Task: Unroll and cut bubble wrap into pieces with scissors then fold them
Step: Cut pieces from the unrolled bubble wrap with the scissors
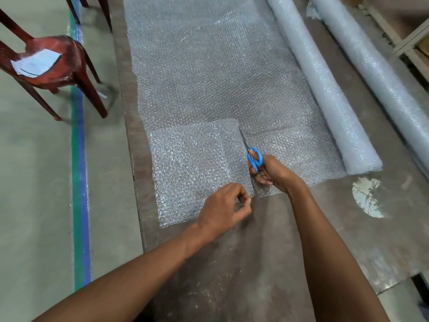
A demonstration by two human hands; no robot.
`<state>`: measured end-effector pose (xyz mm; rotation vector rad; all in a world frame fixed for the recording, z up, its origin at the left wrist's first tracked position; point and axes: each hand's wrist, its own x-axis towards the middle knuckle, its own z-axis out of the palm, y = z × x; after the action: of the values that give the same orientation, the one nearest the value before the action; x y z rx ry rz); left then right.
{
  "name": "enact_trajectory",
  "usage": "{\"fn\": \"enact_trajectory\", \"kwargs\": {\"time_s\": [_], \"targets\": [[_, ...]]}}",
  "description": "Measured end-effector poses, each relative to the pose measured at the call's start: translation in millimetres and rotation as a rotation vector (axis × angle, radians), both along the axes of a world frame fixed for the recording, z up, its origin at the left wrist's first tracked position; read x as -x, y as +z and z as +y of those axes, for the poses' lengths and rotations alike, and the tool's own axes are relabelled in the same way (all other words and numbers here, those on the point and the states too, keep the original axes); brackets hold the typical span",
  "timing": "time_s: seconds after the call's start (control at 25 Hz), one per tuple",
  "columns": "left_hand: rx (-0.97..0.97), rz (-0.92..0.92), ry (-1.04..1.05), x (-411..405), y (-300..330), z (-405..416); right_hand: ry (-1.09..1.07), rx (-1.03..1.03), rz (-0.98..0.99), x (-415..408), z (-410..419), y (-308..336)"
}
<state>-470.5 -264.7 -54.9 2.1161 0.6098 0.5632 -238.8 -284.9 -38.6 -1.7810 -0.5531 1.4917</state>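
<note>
Scissors (251,156) blades: mostly hidden under the bubble wrap (209,89); only the blue handles are clearly seen.
Right hand (274,174) fingers: partly hidden inside the handle loops.
Left hand (222,206) pinch: fingertips are curled under, so the grip on the wrap edge cannot be told.
Rolls (325,89): far ends are cut off by the top edge.
Chair (46,66): cut off at the left edge.
Paper (36,62) on the chair: markings too small to read.
Forearms: cut off by the near edge.

i see the bubble wrap (209,77) on the table (243,263), rolls (325,89) to its right, chair (51,61) left.
</note>
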Motion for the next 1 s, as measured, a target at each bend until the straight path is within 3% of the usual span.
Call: {"fn": "enact_trajectory", "kwargs": {"time_s": [0.12, 0.52, 0.72, 1.0], "targets": [[0.000, -0.009, -0.009, 1, -2, -1, 0.001, -0.028, 0.054, -8, 8, -3], [0.018, -0.026, -0.005, -1, -4, -2, 0.055, -0.012, -0.100, -15, 25, -6], [-0.002, -0.002, -0.027, 0, -9, -1, 0.005, 0.032, -0.002, -21, 42, 6], [0.021, 0.003, -0.052, -2, -8, -3, 0.000, 0.028, -0.104, -18, 58, 4]]}}
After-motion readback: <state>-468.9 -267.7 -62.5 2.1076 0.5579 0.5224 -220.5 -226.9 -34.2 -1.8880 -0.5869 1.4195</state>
